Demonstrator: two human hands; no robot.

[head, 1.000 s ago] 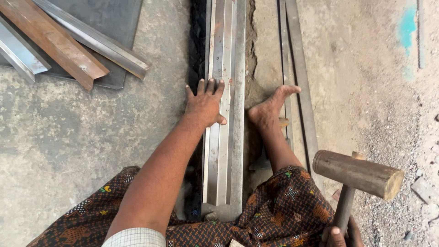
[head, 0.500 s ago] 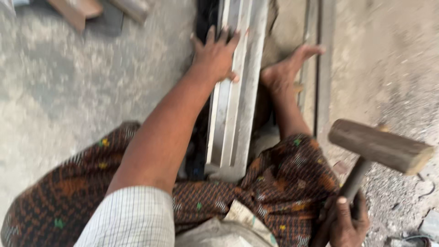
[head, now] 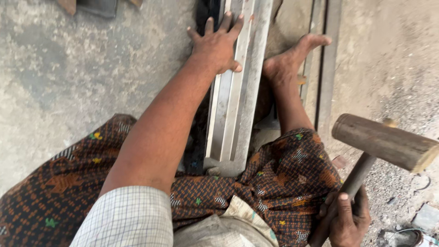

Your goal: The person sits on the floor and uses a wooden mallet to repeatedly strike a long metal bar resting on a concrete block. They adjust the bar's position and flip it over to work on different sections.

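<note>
Left hand pins metal channel, right hand grips wooden mallet.
Left hand (head: 218, 43), fingers spread flat, presses on the long grey metal channel (head: 235, 105) running from top centre down to frame centre on the concrete floor (head: 68, 82). Right hand (head: 345, 219), lower right, is closed around the handle of the mallet (head: 382, 144), head raised at right edge. Bare foot (head: 288, 61) rests just right of the channel.

Bare concrete floor (head: 68, 77) left of the metal channel (head: 238, 91) seems open.
</note>
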